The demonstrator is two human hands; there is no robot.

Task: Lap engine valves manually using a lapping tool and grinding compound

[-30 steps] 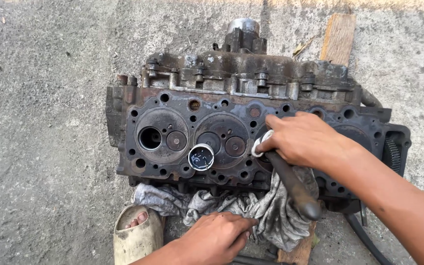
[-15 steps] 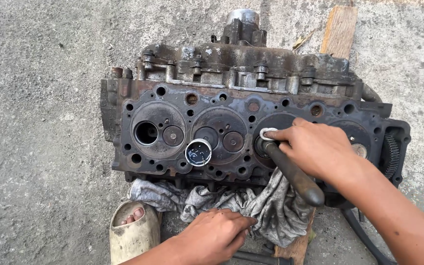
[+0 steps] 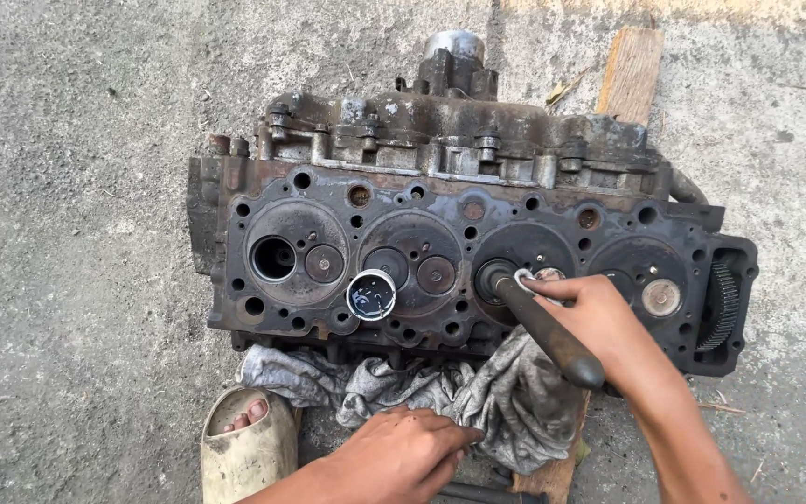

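Fingers of the right hand (image 3: 599,313) pinch a valve-lapping stick (image 3: 538,322) at centre frame, steadying it (left hand (image 3: 403,453) lies flat on the rag (image 3: 506,401), bracing).

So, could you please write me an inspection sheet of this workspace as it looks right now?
Surface: rough grey concrete ground.
Job's things: grimy cylinder head lying face up; dark-handled tool with its tip at a valve seat.
Clutter: dirty rag, small round tin on the head, wooden plank, sandalled foot.
Grippers: right hand on the tool, holding a small white piece; left hand resting on the rag.
Cables: nothing seen.
Surroundings: only concrete.
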